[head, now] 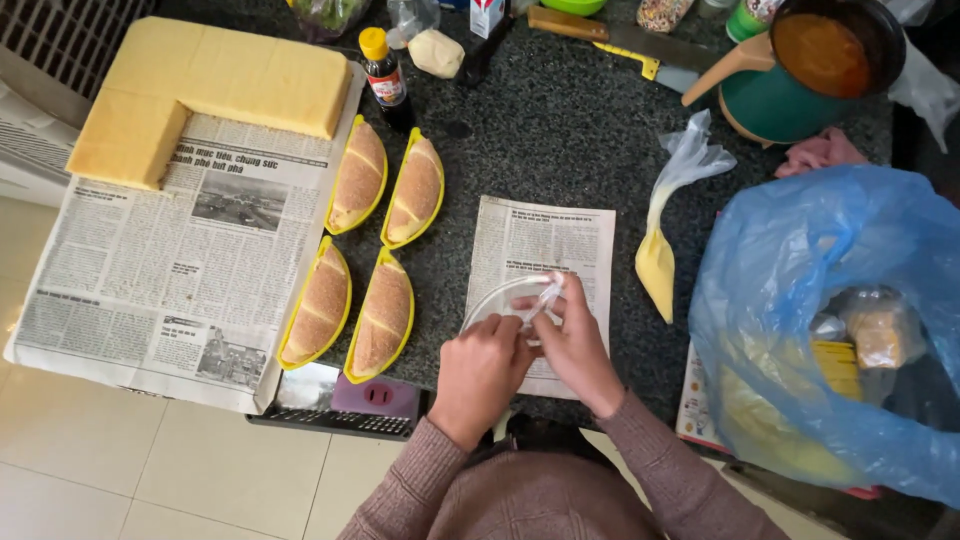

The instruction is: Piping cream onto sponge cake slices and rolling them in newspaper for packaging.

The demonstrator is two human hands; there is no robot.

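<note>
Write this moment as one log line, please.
left hand: grips clear plastic bag | right hand: pinches bag's edge | under: newspaper sheet | nearby: four filled cakes, piping bag

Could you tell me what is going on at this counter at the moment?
A person is working both hands on a clear plastic wrapper over a small sheet of newspaper on the dark counter. The left hand and right hand pinch it together. Four cake-filled yellow trays lie to the left, beside a large yellow sponge cake on newspaper. A yellow piping bag rests to the right.
</note>
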